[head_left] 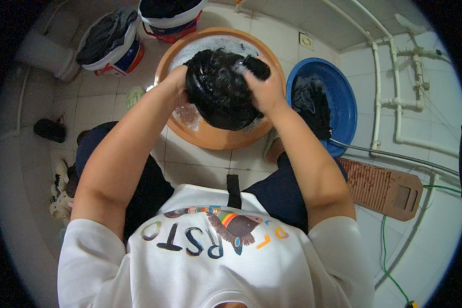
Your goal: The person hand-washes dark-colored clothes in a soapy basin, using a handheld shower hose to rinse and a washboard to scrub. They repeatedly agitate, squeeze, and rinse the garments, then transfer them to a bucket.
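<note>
A bundled, dripping black garment (220,92) hangs in my hands over an orange basin (177,129) of soapy water. The garment's kind cannot be made out. On its left side my left hand (178,84) grips it, with the fingertips hidden behind the dark fabric. My right hand (266,90) is closed on its right side, the thumb over a thick black fold that sticks out at the top. White suds (226,42) float along the basin's far side and cling to the fabric near my right thumb.
To the right stands a blue tub (344,97) with dark wet cloth (312,102) inside. Near it lie a brown washboard (382,190), a grey hose (395,155) and a green cord (385,251). Two buckets (131,56) of dark cloth stand far left. White pipes (377,92) run along the right wall.
</note>
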The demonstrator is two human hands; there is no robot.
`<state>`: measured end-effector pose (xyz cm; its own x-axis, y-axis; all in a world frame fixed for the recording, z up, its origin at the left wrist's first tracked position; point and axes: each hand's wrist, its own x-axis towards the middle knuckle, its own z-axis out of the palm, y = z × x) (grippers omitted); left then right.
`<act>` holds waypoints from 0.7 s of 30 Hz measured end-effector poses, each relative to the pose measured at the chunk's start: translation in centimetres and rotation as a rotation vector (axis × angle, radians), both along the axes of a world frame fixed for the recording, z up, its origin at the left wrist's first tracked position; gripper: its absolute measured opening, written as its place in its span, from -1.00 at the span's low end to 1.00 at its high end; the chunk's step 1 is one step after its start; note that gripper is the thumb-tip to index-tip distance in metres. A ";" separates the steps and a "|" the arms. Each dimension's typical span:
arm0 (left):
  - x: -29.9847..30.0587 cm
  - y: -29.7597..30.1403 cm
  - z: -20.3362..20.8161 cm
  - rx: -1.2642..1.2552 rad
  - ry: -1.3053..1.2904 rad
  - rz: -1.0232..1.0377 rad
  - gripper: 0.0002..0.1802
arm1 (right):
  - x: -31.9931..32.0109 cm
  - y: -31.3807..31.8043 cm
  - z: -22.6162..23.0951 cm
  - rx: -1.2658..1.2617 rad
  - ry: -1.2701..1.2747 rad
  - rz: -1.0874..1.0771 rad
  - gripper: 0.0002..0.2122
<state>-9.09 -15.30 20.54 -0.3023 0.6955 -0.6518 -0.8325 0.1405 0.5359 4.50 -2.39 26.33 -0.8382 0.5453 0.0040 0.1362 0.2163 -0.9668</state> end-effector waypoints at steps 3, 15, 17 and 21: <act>1.1 0.6 4.1 -0.113 0.036 0.021 -0.62 | 0.4 3.6 -4.1 -0.527 -0.071 -0.089 -0.73; 2.5 0.5 5.9 0.258 0.206 0.129 -0.18 | -0.4 3.4 4.2 -0.967 0.031 -0.197 -0.73; 2.2 1.1 6.1 0.212 0.127 0.191 -0.29 | -0.4 3.1 2.6 -0.668 0.136 -0.191 -0.71; 2.3 1.3 8.3 0.165 0.038 0.202 -0.43 | -0.4 1.2 3.9 -0.219 0.220 -0.149 -0.68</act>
